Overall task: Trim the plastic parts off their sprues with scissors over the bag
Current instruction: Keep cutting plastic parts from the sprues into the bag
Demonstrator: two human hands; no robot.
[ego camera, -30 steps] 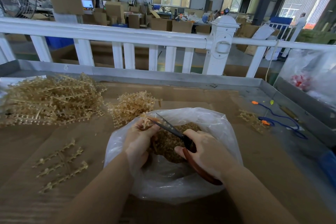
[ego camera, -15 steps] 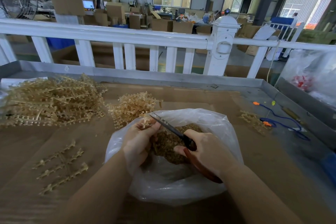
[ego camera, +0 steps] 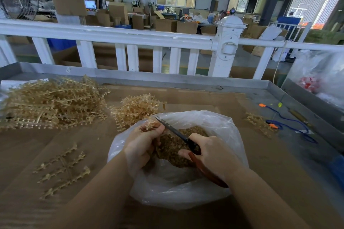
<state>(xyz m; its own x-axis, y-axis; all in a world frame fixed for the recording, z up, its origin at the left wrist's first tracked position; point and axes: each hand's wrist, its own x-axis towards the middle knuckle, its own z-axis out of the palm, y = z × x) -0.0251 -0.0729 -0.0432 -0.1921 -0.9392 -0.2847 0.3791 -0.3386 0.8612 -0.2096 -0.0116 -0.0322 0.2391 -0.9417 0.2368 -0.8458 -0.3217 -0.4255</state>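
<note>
- Step in hand: trimming is under way. The left hand [ego camera: 144, 141] pinches a small sprue [ego camera: 149, 124] of tan plastic parts between thumb and curled fingers, holding it above the open mouth of the clear bag [ego camera: 178, 191].
- The right hand [ego camera: 212, 156] is wrapped round the red handles of the scissors [ego camera: 175, 130]. The blades point up and left and touch the sprue at the left thumb. How far apart the blades stand cannot be told; they look nearly together.
- The bag already holds a heap of cut parts [ego camera: 176, 147], directly under both hands.
- Untrimmed stock: a large pile [ego camera: 50, 102] far left and a smaller pile [ego camera: 135, 109] just behind the bag; three bare-looking sprues [ego camera: 61, 171] lie on the cardboard at near left.
- Judgement: task part done, much stock left.
- Next move calls for closing the blades at the part's joint, keeping the cut over the bag mouth and the left thumb out of the blade path.
</note>
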